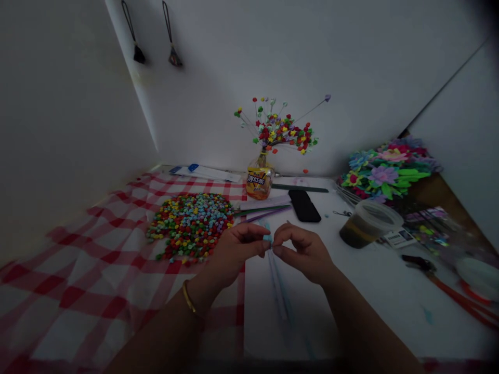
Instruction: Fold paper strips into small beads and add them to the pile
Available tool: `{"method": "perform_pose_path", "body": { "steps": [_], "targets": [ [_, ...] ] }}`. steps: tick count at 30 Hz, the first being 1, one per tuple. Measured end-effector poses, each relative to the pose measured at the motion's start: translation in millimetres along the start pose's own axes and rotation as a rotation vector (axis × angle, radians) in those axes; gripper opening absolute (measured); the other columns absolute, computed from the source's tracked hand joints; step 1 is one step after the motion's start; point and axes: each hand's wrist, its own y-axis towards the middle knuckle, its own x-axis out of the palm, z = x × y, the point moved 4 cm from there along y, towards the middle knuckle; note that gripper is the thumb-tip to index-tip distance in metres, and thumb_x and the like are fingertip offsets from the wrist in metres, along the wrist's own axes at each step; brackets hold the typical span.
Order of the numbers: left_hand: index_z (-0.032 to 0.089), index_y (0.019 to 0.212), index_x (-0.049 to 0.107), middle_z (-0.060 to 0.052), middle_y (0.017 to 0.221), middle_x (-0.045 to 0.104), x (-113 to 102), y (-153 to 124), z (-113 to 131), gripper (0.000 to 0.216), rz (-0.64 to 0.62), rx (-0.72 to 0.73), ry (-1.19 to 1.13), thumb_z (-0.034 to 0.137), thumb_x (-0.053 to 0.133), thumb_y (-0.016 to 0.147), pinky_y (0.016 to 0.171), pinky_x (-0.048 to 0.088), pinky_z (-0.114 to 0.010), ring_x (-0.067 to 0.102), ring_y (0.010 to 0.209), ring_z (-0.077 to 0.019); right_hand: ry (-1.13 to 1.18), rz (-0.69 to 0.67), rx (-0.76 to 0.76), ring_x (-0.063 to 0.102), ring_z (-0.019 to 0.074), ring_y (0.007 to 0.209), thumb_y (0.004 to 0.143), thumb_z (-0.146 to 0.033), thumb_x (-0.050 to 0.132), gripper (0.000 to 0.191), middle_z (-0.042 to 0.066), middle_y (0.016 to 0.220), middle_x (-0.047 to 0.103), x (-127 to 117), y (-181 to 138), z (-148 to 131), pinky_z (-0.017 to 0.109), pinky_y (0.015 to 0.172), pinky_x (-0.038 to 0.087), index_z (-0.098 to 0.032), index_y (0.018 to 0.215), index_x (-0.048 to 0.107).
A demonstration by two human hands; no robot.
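Note:
Between thumb and fingertips, my left hand [237,249] pinches a small light blue folded paper piece [267,238], which looks like a paper star. My right hand [304,251] is closed in a pinch at the right edge of that piece, its fingertips meeting it. Below my hands, long pale blue and lilac paper strips [277,291] lie on the white board [257,317]. To the left is a heap of many-coloured small paper stars [191,226] on the red-and-white checked cloth [128,291].
A labelled bottle [258,183] holds wire stems topped with paper stars [280,130]. Nearby lie a black phone [304,205] and purple strips [267,213]. At right are a plastic tub [368,226] of dark contents, orange-handled pruners [448,293] and craft flowers [385,169].

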Motion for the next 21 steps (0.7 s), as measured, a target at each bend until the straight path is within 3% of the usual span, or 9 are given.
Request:
{"method": "perform_pose_path", "body": {
  "steps": [8, 21],
  "targets": [
    [0.015, 0.080, 0.069, 0.002, 0.060, 0.062, -1.3, 1.2, -2.1, 0.020, 0.004, -0.021, 0.041, 0.013, 0.074, 0.060, 0.056, 0.044, -0.021, 0.055, 0.054, -0.0076, -0.024, -0.011, 0.209, 0.053, 0.0128, 0.065, 0.074, -0.023, 0.063, 0.007, 0.000, 0.068, 0.059, 1.1, -0.1, 11.7, 0.026, 0.061, 0.042, -0.019, 0.071, 0.058],
    [0.015, 0.079, 0.069, 0.002, 0.059, 0.063, -1.4, 1.0, -2.8, 0.019, -0.097, -0.037, 0.002, 0.011, 0.074, 0.061, 0.055, 0.045, -0.021, 0.056, 0.052, -0.0077, 0.342, -0.017, 0.412, 0.048, 0.0084, 0.055, 0.066, -0.026, 0.073, 0.020, -0.004, 0.062, 0.054, 5.8, -1.4, 20.9, 0.022, 0.052, 0.038, -0.018, 0.070, 0.055]
  ]
}}
